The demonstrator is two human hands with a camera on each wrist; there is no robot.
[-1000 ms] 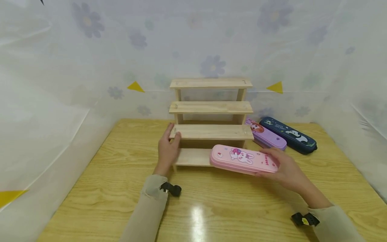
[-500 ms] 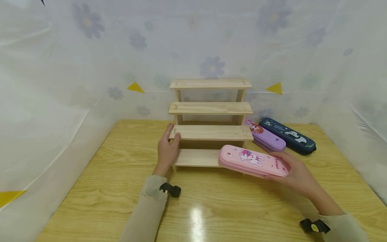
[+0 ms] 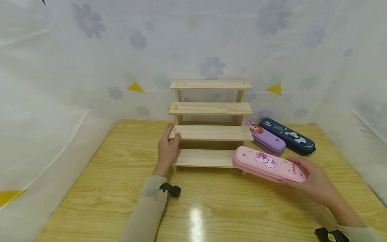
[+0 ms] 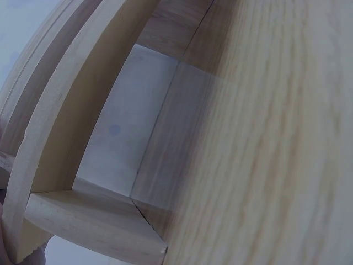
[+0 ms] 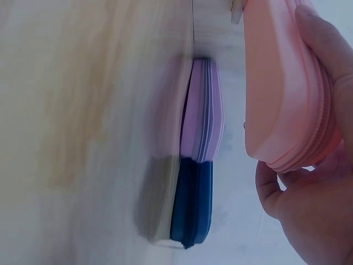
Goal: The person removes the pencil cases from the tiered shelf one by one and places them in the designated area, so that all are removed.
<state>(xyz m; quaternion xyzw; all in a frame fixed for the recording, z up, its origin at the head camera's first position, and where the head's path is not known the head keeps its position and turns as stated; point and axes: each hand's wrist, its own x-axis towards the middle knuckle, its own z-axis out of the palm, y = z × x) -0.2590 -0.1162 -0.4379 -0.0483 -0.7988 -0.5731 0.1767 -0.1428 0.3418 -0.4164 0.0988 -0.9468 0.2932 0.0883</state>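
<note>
My right hand grips one end of a pink pencil case printed with a white rabbit and the word "Sweet". In the right wrist view the pink case is held off the table, thumb on one side and fingers on the other. Its far end overlaps the right front corner of a tiered wooden display shelf in the head view. My left hand holds the left end of the shelf's second board from the bottom, thumb on top. The left wrist view shows the shelf boards close up, with the hand mostly hidden.
To the right of the shelf lie a purple pencil case and a dark blue pencil case with a panda, side by side. Floral sheeting encloses the wooden table behind and at the sides. Yellow triangles mark the sheeting.
My right hand has moved to the right and slightly toward me with the pink pencil case, uncovering more of the lowest board. My left hand has stayed on the shelf.
</note>
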